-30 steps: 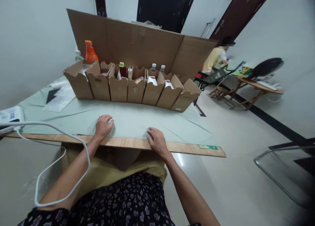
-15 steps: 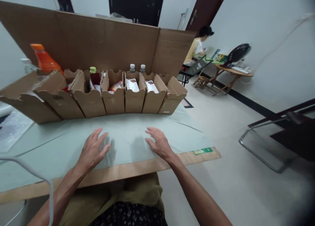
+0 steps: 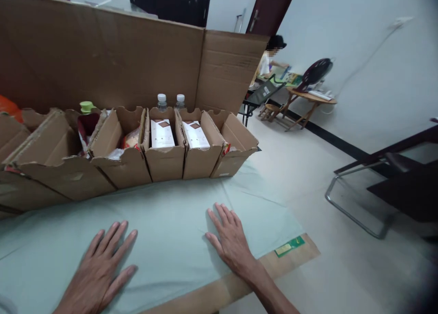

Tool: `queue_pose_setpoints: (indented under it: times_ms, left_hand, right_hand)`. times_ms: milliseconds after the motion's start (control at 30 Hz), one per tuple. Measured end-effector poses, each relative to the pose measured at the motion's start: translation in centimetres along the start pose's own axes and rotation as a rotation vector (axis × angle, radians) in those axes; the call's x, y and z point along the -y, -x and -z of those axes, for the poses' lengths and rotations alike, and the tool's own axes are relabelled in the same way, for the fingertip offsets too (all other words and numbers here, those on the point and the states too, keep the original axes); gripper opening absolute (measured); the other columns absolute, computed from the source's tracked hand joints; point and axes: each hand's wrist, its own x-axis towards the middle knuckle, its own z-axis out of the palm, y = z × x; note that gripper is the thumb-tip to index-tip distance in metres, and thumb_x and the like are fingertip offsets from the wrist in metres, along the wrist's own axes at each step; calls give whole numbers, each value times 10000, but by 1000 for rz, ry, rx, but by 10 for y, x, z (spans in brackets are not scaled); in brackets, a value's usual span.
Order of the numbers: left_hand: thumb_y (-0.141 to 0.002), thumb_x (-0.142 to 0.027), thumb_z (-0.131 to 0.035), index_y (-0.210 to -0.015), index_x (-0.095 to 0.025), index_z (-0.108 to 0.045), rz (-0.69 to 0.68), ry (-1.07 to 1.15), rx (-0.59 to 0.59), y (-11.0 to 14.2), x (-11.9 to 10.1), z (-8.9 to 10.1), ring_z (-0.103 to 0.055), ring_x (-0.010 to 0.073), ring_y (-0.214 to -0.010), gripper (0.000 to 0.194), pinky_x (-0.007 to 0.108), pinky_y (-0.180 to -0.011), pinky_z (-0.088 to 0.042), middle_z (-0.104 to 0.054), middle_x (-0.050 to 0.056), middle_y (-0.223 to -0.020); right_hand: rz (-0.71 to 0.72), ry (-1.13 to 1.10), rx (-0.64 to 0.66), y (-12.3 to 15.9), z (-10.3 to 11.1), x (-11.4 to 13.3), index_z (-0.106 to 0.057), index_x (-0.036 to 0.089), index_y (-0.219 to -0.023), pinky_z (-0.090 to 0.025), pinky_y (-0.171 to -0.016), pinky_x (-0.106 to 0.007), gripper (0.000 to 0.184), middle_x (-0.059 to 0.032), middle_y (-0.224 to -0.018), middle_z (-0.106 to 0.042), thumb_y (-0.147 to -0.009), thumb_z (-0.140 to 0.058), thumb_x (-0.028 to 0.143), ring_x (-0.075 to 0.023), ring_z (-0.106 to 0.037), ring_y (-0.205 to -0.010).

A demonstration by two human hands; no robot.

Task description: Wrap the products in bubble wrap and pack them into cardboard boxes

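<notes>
My left hand rests palm down on the pale green tablecloth, fingers spread and holding nothing. To its right, my right hand also lies on the cloth near the front edge, its fingers apart. Beyond both hands stands a row of open cardboard bins. Two of them hold white boxes. Another contains a red-and-clear food packet. Farther left, a bottle with a light green cap rises behind a dark red item in its bin.
A tall cardboard panel stands behind the bins, with two white-capped bottles before it. A green label marks the table's right corner. A metal-framed chair is at right. A person sits in the background.
My view has come closer to the bins and turned right. Both hands, raised with curved fingers before, now lie flatter on the cloth with fingers spread.
</notes>
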Motion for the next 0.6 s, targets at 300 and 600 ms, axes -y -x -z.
queue_pose_setpoints:
  times_ms: [300,600]
  left_hand:
    - [-883,-519,-624,-1619,-194,-298,-59,-40,5,-2,-2,4,-168,335,-1589,868,469,-1277,-47,-198,148,-1724]
    - [-901,-476,-597,-1616,-243,-305,-12,-64,2,13,-5,-1,-291,333,-1549,807,473,-1274,-84,-238,114,-1718]
  right_hand:
    - [-13,16,23,-1,2,0,-509,266,-1521,-316,-1170,-500,588,-100,-1621,-446,-960,-617,404,-335,-421,-1473]
    - [25,-42,-53,23,5,-2,-498,273,-1519,-329,-1182,-507,581,-92,-1602,-476,-954,-620,336,-312,-439,-1467]
